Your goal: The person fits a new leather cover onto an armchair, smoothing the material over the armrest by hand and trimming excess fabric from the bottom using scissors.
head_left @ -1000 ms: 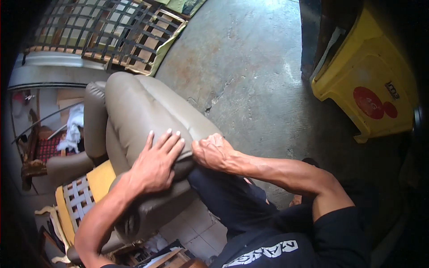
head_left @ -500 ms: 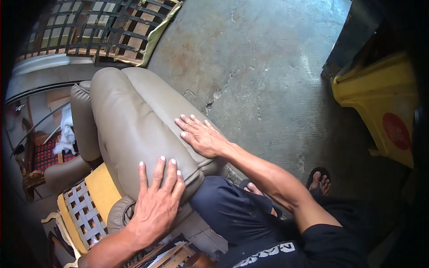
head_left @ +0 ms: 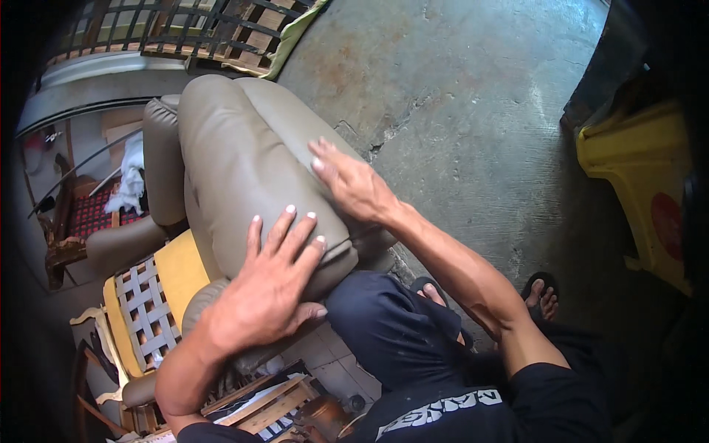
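Note:
In front of my body lies a padded piece of furniture, a sofa part by its look, covered in taupe leather (head_left: 229,155), with a seam running along its length. My left hand (head_left: 273,280) rests on its near end, fingers spread and holding nothing. Over the right-hand panel is my right hand (head_left: 354,181), turned partly on edge with its fingers stretched forward. It holds nothing that I can see. Wrinkles show in the leather between the two hands. My knee is close against the near end.
A yellow frame with grey woven webbing (head_left: 151,310) stands at the left. Beyond the leather piece is a wooden frame with black straps (head_left: 244,33). A yellow plastic stool or chair (head_left: 635,162) stands at the right. Wooden pieces (head_left: 277,406) lie below my left arm.
My right hand has slid forward along the leather and tilted onto its edge. My left hand has shifted slightly forward, its thumb now showing. The whole view has shifted a little.

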`<action>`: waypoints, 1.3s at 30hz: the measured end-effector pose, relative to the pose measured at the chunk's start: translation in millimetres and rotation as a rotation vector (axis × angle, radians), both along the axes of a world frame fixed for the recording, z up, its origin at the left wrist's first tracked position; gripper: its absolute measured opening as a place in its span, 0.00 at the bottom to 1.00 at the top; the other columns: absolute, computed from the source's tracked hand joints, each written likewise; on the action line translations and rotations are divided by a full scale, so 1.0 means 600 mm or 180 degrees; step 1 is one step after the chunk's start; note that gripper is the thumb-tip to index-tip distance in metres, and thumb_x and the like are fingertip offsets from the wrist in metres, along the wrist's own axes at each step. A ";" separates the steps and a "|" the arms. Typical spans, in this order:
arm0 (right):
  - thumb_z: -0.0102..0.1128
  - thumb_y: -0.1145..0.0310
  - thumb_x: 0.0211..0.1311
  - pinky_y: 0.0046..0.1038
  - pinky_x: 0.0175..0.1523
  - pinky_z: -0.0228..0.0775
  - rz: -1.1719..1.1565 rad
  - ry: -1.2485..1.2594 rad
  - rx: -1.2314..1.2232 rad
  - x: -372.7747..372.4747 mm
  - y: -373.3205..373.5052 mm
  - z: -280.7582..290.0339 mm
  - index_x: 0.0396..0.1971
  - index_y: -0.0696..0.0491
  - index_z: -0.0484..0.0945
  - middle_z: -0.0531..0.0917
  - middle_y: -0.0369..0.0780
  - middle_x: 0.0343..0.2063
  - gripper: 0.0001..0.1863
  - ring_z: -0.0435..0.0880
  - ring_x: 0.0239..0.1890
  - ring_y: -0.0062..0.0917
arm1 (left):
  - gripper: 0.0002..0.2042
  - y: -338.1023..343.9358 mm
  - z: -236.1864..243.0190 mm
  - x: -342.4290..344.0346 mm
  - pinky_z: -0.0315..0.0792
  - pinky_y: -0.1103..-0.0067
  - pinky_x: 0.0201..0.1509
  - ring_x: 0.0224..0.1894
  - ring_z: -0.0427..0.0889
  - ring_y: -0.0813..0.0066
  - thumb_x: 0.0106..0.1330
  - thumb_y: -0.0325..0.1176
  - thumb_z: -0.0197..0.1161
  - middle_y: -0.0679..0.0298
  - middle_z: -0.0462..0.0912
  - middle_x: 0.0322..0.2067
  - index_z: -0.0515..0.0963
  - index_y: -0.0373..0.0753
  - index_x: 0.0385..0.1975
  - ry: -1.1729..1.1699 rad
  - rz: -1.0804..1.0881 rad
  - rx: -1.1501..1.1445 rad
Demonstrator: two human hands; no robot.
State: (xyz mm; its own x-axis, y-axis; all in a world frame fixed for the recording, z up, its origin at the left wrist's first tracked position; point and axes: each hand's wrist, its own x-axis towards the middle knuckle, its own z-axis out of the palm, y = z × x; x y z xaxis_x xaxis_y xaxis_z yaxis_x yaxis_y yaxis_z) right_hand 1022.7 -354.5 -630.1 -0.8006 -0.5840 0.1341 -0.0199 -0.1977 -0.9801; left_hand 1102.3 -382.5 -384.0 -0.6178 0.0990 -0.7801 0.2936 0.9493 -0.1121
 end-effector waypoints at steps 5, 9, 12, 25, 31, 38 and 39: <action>0.34 0.47 0.78 0.38 0.79 0.37 0.0159 0.0620 -0.0568 0.025 -0.001 0.085 0.72 0.50 0.61 0.57 0.49 0.73 0.32 0.47 0.78 0.40 | 0.20 -0.043 0.041 -0.024 0.54 0.56 0.74 0.61 0.76 0.54 0.64 0.39 0.66 0.50 0.81 0.50 0.77 0.35 0.52 0.0152 0.1110 0.1375; 0.34 0.44 0.76 0.54 0.77 0.37 0.0512 0.1029 -0.0345 0.045 0.003 0.071 0.72 0.42 0.62 0.55 0.45 0.75 0.31 0.46 0.78 0.44 | 0.17 -0.095 0.057 -0.027 0.67 0.69 0.67 0.61 0.76 0.54 0.66 0.30 0.61 0.51 0.79 0.54 0.75 0.35 0.55 0.1336 0.0725 0.0893; 0.36 0.46 0.77 0.50 0.77 0.37 0.0463 0.1070 -0.0480 0.051 0.010 0.076 0.71 0.44 0.64 0.56 0.47 0.74 0.30 0.47 0.77 0.45 | 0.27 -0.143 0.061 -0.013 0.49 0.62 0.77 0.75 0.54 0.52 0.69 0.35 0.57 0.51 0.59 0.71 0.63 0.41 0.69 0.1493 -0.0223 0.0335; 0.37 0.49 0.78 0.34 0.79 0.37 0.0261 0.0789 -0.0311 0.020 -0.008 0.097 0.71 0.54 0.61 0.57 0.52 0.73 0.31 0.48 0.78 0.39 | 0.28 -0.250 -0.024 -0.012 0.31 0.53 0.78 0.79 0.39 0.55 0.79 0.52 0.37 0.56 0.48 0.76 0.54 0.50 0.75 0.1414 0.0883 0.0215; 0.44 0.51 0.77 0.34 0.72 0.57 0.0024 0.0376 -0.0136 0.040 0.008 0.098 0.62 0.57 0.74 0.73 0.52 0.63 0.27 0.67 0.70 0.39 | 0.28 -0.249 -0.023 -0.010 0.31 0.52 0.78 0.79 0.39 0.55 0.79 0.53 0.36 0.55 0.49 0.76 0.56 0.50 0.74 0.1567 0.0922 0.0276; 0.56 0.66 0.71 0.29 0.49 0.76 -0.0955 0.0373 -0.0642 0.090 0.079 0.147 0.42 0.59 0.83 0.87 0.45 0.37 0.12 0.87 0.41 0.29 | 0.47 -0.124 0.056 0.031 0.47 0.49 0.75 0.77 0.44 0.45 0.60 0.67 0.60 0.48 0.47 0.75 0.53 0.48 0.75 0.0738 0.0200 0.0087; 0.57 0.66 0.70 0.28 0.47 0.76 -0.0786 0.0477 -0.0674 0.101 0.104 0.166 0.41 0.59 0.83 0.87 0.45 0.36 0.11 0.87 0.40 0.28 | 0.50 -0.087 0.077 0.052 0.51 0.49 0.74 0.76 0.46 0.43 0.56 0.67 0.64 0.48 0.47 0.75 0.52 0.48 0.75 0.0730 0.0005 0.0037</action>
State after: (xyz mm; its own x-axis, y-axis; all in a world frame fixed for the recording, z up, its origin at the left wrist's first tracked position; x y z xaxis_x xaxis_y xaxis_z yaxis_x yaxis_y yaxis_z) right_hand 1083.3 -292.0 -530.2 -0.8764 -0.3221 0.3579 -0.2327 -0.3674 -0.9005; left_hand 1133.2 -434.6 -338.0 -0.7790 0.1060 -0.6180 0.2602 0.9514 -0.1647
